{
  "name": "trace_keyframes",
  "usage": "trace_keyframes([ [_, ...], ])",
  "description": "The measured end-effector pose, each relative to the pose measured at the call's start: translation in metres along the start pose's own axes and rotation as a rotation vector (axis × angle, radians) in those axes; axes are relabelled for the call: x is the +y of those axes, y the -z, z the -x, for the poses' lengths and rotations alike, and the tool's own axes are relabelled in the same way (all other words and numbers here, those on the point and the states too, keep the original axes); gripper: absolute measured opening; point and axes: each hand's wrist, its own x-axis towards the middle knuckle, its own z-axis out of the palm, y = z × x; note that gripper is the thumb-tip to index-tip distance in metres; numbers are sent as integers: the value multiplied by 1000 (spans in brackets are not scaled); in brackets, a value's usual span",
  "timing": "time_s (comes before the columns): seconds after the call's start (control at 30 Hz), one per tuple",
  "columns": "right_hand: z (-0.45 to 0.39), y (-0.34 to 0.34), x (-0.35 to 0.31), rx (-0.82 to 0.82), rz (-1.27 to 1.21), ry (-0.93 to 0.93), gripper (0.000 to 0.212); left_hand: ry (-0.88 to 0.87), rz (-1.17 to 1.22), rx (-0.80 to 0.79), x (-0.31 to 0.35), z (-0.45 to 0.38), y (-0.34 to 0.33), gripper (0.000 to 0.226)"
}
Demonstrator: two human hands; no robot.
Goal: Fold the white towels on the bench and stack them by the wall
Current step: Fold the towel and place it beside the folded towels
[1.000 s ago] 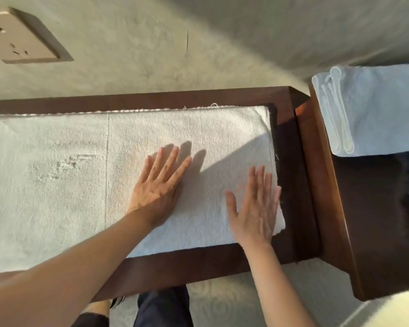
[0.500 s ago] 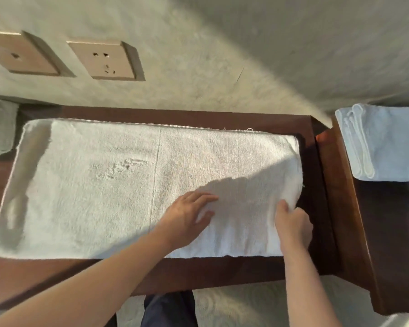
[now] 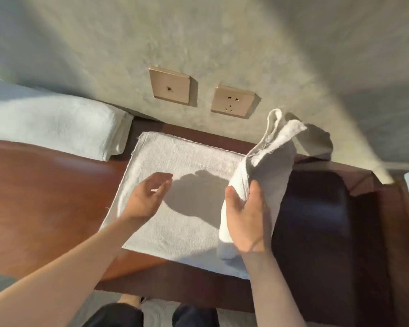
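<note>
- White terry towel [image 3: 175, 185] lies on the bench [image 3: 45, 197]; the right hand [image 3: 247, 223] pinches its raised right end, thumb in front.
- The left hand [image 3: 147, 199] hovers relaxed above it, holding nothing.
- Risk: the lifted end could land crooked, because one hand alone guides it.
- The folded towels [image 3: 57, 128] by the wall are cut off at left.

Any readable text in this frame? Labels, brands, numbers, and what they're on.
None readable.
Two wall plates: only socket holes, no print visible.
Towel being folded: plain, no tag or logo visible.
Folded towel at the left: plain.
Bench: no markings.
</note>
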Motion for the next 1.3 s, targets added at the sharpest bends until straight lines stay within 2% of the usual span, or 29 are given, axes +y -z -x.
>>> trace_keyframes([
  [0.07,10,-38,-35,-30,-3,62,29,142,221,84,-27,-3,34,20],
  [0.17,23,-105,-72,-94,71,146,40,344,615,71,-51,-5,64,29],
  [0.3,36,-191,-86,-498,266,111,54,444,800,-65,-59,-6,82,58],
  [0.37,41,-213,-83,-598,273,78,59,462,763,-83,-58,-6,86,67],
  [0.43,39,-220,-79,-563,235,43,59,461,652,-42,-56,-10,91,55],
  [0.57,22,-209,-65,-457,135,-59,39,391,584,-5,-52,-17,93,44],
  [0.67,13,-187,-48,-249,165,35,22,320,233,-14,-52,-13,102,48],
  [0.73,9,-173,-33,-173,233,121,28,335,-15,-109,-55,-6,107,51],
  [0.8,7,-160,-18,-163,367,155,41,355,-192,-135,-54,4,110,39],
  [0.83,6,-155,-12,-162,452,145,48,335,-184,-127,-52,9,113,32],
  [0.9,6,-147,0,-161,580,136,60,249,113,-170,-51,18,120,28],
  [0.97,3,-141,11,-158,631,157,64,230,463,-255,-52,28,127,37],
  [1.0,2,-139,16,-170,644,164,64,277,502,-259,-57,32,127,45],
  [1.03,0,-138,20,-195,659,164,63,342,443,-231,-61,35,126,46],
  [1.1,-2,-139,27,-256,684,145,61,462,137,-146,-72,37,120,30],
  [1.17,-5,-140,26,-286,683,111,58,507,-90,-84,-82,39,119,25],
  [1.23,-16,-139,21,-219,676,175,50,504,-166,-121,-85,42,122,29],
  [1.3,-31,-136,17,-175,687,347,43,594,-55,-215,-86,51,126,34],
])
